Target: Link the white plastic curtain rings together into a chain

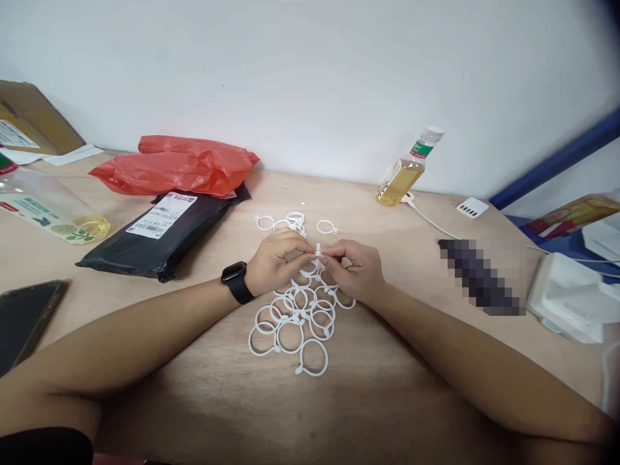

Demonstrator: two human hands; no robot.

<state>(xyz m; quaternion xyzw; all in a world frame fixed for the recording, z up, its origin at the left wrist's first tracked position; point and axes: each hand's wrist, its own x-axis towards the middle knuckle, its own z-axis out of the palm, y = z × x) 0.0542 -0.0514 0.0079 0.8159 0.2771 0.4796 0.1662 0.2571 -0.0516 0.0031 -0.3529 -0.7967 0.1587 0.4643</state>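
1. The ring (pixel 318 253) pinched between my left hand (pixel 276 261) and right hand (pixel 356 271) is smooth white plastic, faintly glossy.
2. Under the ring, the table (pixel 387 361) is pale, matt wood.
3. Left of the ring, the parcel (pixel 194 239) is black plastic film with a paper label (pixel 162 216).
4. Far left of the ring, the red bag (pixel 179 169) is thin, crinkled, shiny plastic.

Packing/office desk: labelled parcel (pixel 159 236), cardboard box (pixel 33 116), USB charger (pixel 472 207), phone (pixel 26 316), plain wall (pixel 310 77).
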